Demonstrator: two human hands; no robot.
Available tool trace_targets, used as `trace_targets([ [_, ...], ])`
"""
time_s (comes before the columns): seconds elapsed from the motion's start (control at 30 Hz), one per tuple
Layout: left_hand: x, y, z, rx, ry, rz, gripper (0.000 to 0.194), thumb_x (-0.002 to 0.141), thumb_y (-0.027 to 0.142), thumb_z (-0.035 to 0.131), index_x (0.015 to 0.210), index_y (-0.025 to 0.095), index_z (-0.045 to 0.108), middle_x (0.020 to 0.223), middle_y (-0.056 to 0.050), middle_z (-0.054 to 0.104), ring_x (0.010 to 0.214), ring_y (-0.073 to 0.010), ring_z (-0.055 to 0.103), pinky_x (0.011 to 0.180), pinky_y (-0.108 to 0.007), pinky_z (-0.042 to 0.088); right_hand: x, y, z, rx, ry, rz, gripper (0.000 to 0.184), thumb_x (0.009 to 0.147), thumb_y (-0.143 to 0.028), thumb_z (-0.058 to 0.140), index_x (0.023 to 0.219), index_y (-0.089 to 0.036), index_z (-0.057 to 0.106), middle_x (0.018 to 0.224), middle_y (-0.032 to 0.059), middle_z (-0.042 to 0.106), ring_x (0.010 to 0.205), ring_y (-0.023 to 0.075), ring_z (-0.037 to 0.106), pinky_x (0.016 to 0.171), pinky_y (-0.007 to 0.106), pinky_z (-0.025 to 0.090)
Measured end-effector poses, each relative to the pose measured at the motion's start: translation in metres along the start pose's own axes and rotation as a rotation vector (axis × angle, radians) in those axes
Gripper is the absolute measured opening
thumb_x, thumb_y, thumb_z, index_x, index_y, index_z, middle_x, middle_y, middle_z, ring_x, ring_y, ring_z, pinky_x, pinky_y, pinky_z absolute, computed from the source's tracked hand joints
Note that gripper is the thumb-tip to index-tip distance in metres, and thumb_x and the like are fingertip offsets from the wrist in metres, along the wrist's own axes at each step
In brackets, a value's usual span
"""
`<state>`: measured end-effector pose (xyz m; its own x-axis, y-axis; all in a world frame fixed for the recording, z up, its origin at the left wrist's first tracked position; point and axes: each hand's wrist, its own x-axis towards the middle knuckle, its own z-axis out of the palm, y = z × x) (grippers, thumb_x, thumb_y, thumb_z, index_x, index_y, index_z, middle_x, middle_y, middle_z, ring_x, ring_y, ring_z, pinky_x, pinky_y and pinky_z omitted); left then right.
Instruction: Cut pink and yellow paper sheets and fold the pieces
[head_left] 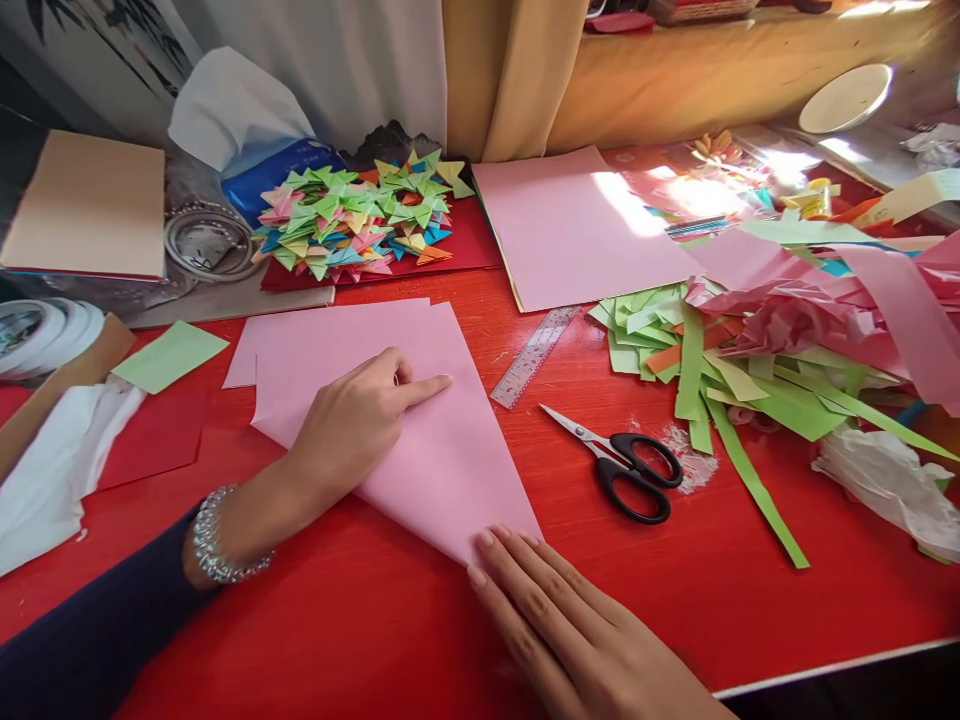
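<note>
A large sheet of pink paper (420, 440) lies folded over on the red table, its fold forming a slanted lower edge. My left hand (352, 425) presses on top of the sheet, one digit stretched to the right and the other fingers bent, partly hidden beneath it. At the sheet's lower right corner, my right hand (562, 620) lies flat, fingers straight and side by side, the tips touching the paper. Neither hand grips anything I can see. Black-handled scissors (626, 465) and a clear ruler (536, 355) rest to the right of the sheet.
Folded paper pieces (360, 220) are heaped at the back. Further pink sheets (577, 230) lie behind the ruler. Green strips (750, 390) and crumpled pink paper (810, 310) crowd the right. Tape rolls (45, 335) and a pale green square (171, 357) sit at left.
</note>
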<state>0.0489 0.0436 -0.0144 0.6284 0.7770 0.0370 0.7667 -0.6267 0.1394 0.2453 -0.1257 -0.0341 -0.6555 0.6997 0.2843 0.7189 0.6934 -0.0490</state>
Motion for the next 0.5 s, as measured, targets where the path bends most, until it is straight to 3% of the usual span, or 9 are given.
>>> trace_targets([
  [0.13, 0.000, 0.000, 0.001, 0.023, 0.008, 0.009, 0.052, 0.086, 0.003, 0.034, 0.122, 0.031, 0.060, 0.088, -0.005, 0.053, 0.078, -0.0156, 0.052, 0.065, -0.027, 0.039, -0.003, -0.011, 0.010, -0.011, 0.114, 0.089, 0.035, 0.094, -0.025, 0.044, 0.120, -0.009, 0.060, 0.128, 0.0090, 0.058, 0.122, 0.0225, 0.051, 0.110, 0.033, 0.034],
  [0.33, 0.000, -0.005, 0.007, 0.034, 0.084, 0.038, 0.055, 0.082, 0.001, 0.038, 0.118, 0.034, 0.063, 0.084, -0.004, 0.055, 0.074, -0.0162, 0.053, 0.060, -0.027, 0.038, -0.006, -0.018, 0.016, 0.014, 0.200, 0.139, 0.035, 0.096, -0.030, 0.040, 0.110, -0.010, 0.065, 0.119, 0.0060, 0.065, 0.114, 0.0189, 0.058, 0.115, 0.033, 0.024],
  [0.5, 0.001, -0.007, 0.009, 0.020, 0.100, 0.045, 0.056, 0.080, 0.001, 0.037, 0.116, 0.035, 0.064, 0.083, -0.003, 0.054, 0.074, -0.0166, 0.053, 0.059, -0.027, 0.037, -0.012, -0.018, 0.014, 0.042, 0.203, 0.164, 0.035, 0.097, -0.029, 0.038, 0.109, -0.011, 0.066, 0.118, 0.0042, 0.066, 0.113, 0.0166, 0.059, 0.115, 0.032, 0.023],
])
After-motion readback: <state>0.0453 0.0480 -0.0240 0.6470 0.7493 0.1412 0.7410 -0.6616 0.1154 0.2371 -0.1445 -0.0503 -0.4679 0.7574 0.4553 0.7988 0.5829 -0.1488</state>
